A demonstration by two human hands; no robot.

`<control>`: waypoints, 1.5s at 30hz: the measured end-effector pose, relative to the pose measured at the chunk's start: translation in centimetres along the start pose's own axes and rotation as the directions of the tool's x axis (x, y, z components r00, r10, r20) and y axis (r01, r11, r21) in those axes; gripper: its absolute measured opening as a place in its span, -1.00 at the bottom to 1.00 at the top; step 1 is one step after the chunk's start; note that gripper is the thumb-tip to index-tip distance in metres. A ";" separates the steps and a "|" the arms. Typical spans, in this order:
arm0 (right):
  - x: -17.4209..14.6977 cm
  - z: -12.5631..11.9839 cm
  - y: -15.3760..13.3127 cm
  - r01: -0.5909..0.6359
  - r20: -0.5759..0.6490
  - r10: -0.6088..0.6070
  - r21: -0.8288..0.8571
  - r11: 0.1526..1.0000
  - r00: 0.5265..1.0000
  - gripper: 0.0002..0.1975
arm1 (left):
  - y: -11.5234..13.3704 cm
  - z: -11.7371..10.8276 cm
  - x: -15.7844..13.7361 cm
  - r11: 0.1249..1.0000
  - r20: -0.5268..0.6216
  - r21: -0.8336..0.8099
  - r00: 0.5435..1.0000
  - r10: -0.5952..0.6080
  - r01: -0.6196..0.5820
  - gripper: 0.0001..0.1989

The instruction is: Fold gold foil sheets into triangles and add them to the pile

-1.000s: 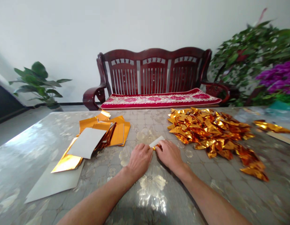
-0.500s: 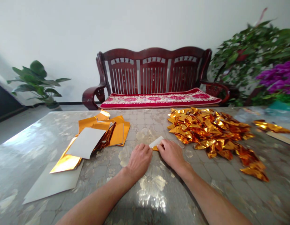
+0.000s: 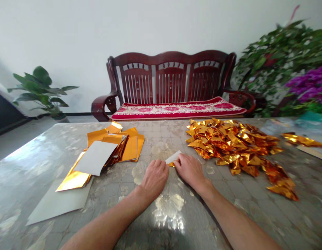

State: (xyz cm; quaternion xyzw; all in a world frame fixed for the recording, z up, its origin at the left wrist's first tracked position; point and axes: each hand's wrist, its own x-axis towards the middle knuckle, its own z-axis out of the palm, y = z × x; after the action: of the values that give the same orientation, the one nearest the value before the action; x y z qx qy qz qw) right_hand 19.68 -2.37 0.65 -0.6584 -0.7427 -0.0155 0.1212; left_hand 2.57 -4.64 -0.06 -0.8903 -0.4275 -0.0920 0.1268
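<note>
Between my two hands, at the middle of the table, is a small sheet of gold foil paper (image 3: 173,158), white on one side with a folded gold strip along its near edge. My left hand (image 3: 155,175) is closed on its left end, fingers curled over it. The right end is pinched by my right hand (image 3: 190,169). Both palms face down near the tabletop, and the fingers cover much of the sheet. To the left lies a loose stack of flat gold paper sheets (image 3: 135,144), some with the white side up. On the right is a heap of folded gold foil pieces (image 3: 234,139).
The patterned table (image 3: 111,215) spreads under everything. A larger pale sheet (image 3: 59,205) lies at the left. Clear plastic (image 3: 278,125) and another gold piece (image 3: 303,140) sit at the far right. Behind stand a wooden bench (image 3: 171,80) and a potted plant (image 3: 43,90).
Both hands stay in nearly the same place, still holding the sheet. The gold strip showing between the fingers looks slightly narrower. The piles have not changed.
</note>
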 end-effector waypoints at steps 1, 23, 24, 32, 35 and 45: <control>0.0 0.0 0.0 -0.003 0.001 0.003 0.008 1.000 1.000 -0.84 | 0.1 0.0 0.0 1.000 0.004 -0.002 1.000 -0.006 0.006 -0.95; -0.4 -0.2 0.2 0.036 -0.015 -0.036 -0.022 0.999 0.999 -0.87 | 0.6 -0.3 0.1 0.994 0.029 -0.107 0.999 0.025 -0.021 -0.87; -0.4 -0.2 0.3 0.041 -0.012 -0.041 -0.021 0.999 0.999 -0.88 | 0.6 -0.4 0.2 0.994 0.030 -0.105 0.999 0.022 -0.019 -0.86; -0.2 -0.4 1.5 0.109 0.004 -0.109 0.062 0.992 0.994 -0.94 | 0.6 -1.4 0.2 0.990 0.066 -0.140 0.998 0.009 0.000 -0.74; -0.1 -0.1 2.0 0.111 -0.015 -0.110 0.141 0.984 0.994 -0.95 | 0.8 -1.7 0.1 0.989 0.094 -0.148 0.996 -0.003 0.017 -0.73; 0.4 0.6 4.0 -0.102 -0.155 0.136 0.209 0.973 0.978 -0.86 | 2.0 -2.2 -0.3 0.992 0.177 -0.126 0.984 -0.001 0.024 -0.84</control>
State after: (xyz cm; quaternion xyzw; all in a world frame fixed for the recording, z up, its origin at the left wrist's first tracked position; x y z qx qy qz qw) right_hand 23.49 -1.34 -0.42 -0.6828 -0.6865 0.0107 0.2497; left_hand 3.82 -6.74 1.65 -0.8985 -0.4360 -0.0407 0.0306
